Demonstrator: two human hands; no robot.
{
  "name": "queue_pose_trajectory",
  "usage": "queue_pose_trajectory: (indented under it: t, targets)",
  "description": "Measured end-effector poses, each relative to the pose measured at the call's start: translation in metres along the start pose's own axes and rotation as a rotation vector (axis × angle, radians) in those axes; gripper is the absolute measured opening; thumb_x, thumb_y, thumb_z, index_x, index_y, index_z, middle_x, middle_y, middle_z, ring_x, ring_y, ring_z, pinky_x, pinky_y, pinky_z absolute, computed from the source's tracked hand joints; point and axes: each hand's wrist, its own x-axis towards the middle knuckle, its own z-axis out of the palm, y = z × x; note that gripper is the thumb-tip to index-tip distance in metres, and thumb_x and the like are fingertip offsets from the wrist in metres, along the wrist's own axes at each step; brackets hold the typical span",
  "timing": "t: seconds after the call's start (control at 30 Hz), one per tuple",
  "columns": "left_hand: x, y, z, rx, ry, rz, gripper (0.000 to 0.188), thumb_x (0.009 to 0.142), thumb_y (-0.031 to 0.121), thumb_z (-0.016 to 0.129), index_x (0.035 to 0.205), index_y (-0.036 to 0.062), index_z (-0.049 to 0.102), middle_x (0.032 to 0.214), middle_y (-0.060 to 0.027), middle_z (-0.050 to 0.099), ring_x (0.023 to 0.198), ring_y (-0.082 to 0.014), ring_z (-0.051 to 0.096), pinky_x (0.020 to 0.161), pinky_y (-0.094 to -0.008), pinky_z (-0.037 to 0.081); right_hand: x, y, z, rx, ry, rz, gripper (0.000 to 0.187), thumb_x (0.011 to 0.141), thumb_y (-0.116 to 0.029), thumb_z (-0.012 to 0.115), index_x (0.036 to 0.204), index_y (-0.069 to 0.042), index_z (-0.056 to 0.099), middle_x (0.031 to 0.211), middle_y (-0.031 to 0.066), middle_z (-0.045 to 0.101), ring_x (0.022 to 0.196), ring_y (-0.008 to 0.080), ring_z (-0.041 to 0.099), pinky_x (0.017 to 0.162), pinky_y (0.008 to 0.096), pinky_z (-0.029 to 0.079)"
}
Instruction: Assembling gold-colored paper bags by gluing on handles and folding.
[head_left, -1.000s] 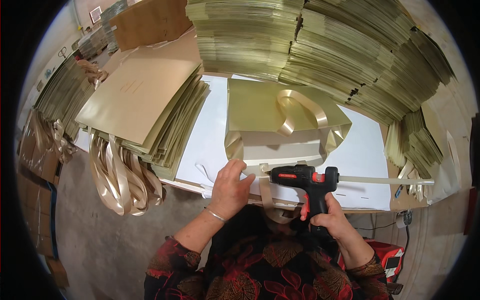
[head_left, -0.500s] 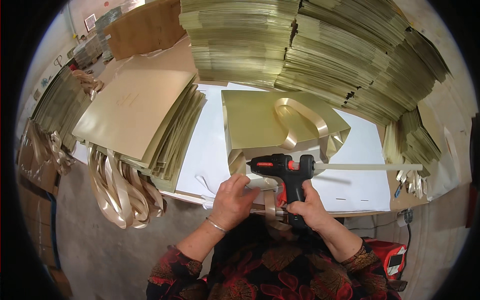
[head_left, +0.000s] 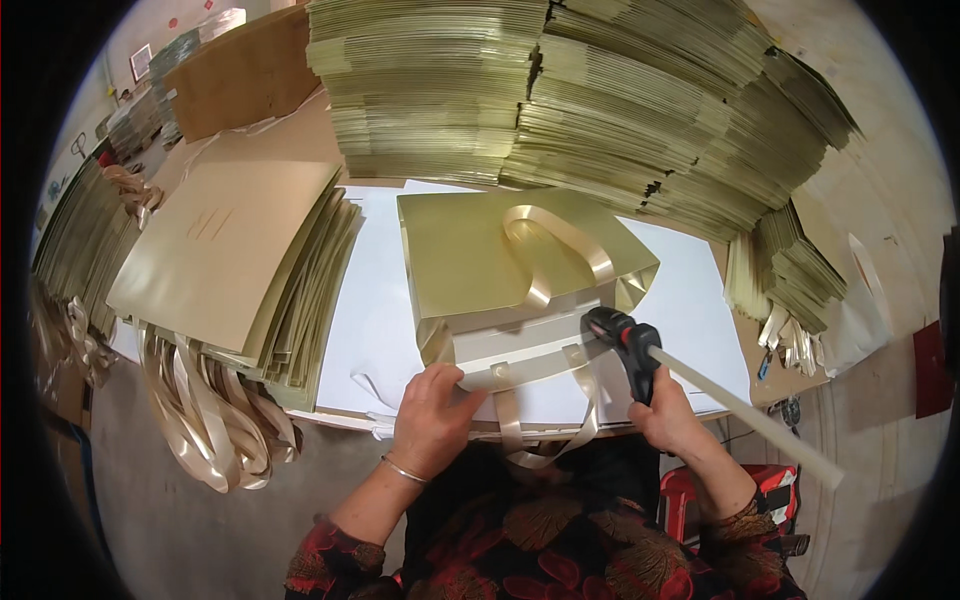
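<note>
We hold a gold paper bag (head_left: pixel 480 255) that lies flat on the white table (head_left: pixel 370 320), just in front of us, with its open top edge toward us. Our left hand (head_left: pixel 432 415) presses down on this near edge, fingers curled over the card, and it touches the ribbon handle (head_left: pixel 545 450) that hangs over the table edge. Our right hand (head_left: pixel 675 420) is closed around the grip of a black glue gun (head_left: pixel 622 340), whose nose points at the right end of the same edge; a long white glue stick (head_left: pixel 750 420) comes out from its back. We think the bag is light and rather stiff, but smooth and easy to crease, so it is best held flat at the folded top edge. The ribbon is soft and slippery. Tall stacks of flat bags (head_left: pixel 560 100) stand behind, and another pile (head_left: pixel 230 270) lies at the left.
</note>
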Motion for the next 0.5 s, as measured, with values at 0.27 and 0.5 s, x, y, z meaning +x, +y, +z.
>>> queue_pose_trajectory:
  t: [0.27, 0.5]
  targets:
    - [0.011, 0.007, -0.005, -0.058, -0.024, -0.022, 0.019, 0.072, 0.004, 0.069, 0.091, 0.0056, 0.069, 0.106, -0.0169, 0.054, 0.097, -0.0351, 0.056, 0.082, -0.0409, 0.049, -0.036, -0.009, -0.076, 0.761, -0.016, 0.175, 0.058, 0.062, 0.001, 0.061, 0.119, -0.002, 0.049, 0.086, 0.0069, 0.061, 0.076, 0.0166, 0.061, 0.07, 0.0303, 0.051]
    - [0.034, 0.007, 0.01, -0.055, -0.033, -0.24, 0.019, 0.076, -0.001, 0.06, 0.094, 0.001, 0.054, 0.098, -0.0201, 0.053, 0.09, -0.0398, 0.054, 0.08, -0.0449, 0.047, -0.098, 0.109, -0.132, 0.675, 0.703, 0.268, 0.048, 0.065, 0.0, 0.062, 0.111, -0.003, 0.05, 0.081, 0.0053, 0.058, 0.067, 0.0137, 0.057, 0.06, 0.0281, 0.046]
